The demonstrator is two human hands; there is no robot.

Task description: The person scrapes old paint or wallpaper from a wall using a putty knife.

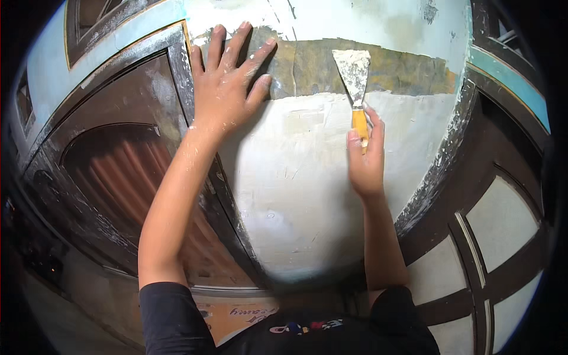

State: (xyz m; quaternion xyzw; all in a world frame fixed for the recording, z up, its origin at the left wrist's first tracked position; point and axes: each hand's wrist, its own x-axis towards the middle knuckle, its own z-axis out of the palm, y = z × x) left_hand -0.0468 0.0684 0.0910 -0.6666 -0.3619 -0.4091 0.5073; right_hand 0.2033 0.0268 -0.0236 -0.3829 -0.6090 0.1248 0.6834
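My right hand (368,155) grips the yellow handle of a putty knife (355,73), its blade up and coated with whitish filler. Behind the blade runs a bare, brownish-grey band (315,66) across the wall, with light paint above it and a smooth pale coat (288,146) below. My left hand (226,84) lies with fingers spread against the wall at the band's left end, beside the door frame, and holds nothing. Specks of white filler dot its fingers and wrist.
On the left stands a dark wooden frame (179,66) around a panel with a reddish curtain (133,168). To the right is a dark wooden door with pale panels (503,222). Printed cardboard (235,317) lies low behind my body.
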